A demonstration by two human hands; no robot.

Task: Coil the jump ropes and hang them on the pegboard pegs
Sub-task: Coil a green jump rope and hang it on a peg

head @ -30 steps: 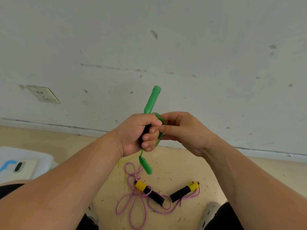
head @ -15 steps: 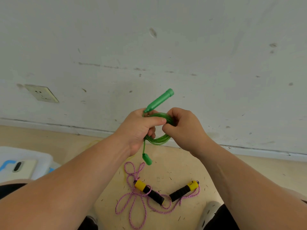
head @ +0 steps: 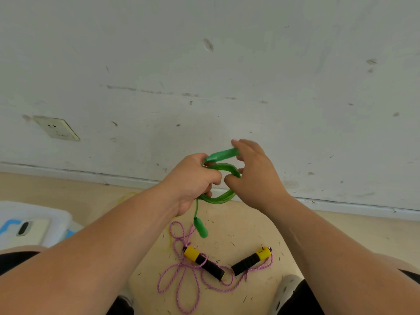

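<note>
A green jump rope [head: 220, 198] is wound into a small coil held in front of the wall. My left hand [head: 193, 180] grips the coil's left side in a fist. One green handle [head: 222, 155] sticks out to the upper right, and the other green handle [head: 201, 228] dangles below on a short length of cord. My right hand [head: 253, 176] has its fingers on the tip of the upper handle, while its thumb and a finger pinch the coil's right side. A pink jump rope [head: 181, 271] with yellow-and-black handles [head: 205, 262] lies loose on the floor below. No pegboard shows.
A white wall with a socket [head: 56, 128] fills the top, meeting the beige floor at a baseboard [head: 91, 173]. A white bin [head: 45, 214] with a phone [head: 28, 228] on it stands at the left. A thin yellow cord [head: 127, 196] lies behind my left forearm.
The upper green handle has swung down to the right. My right hand's fingers have lifted from the coil to that handle's tip. The coil has opened wider between both hands.
</note>
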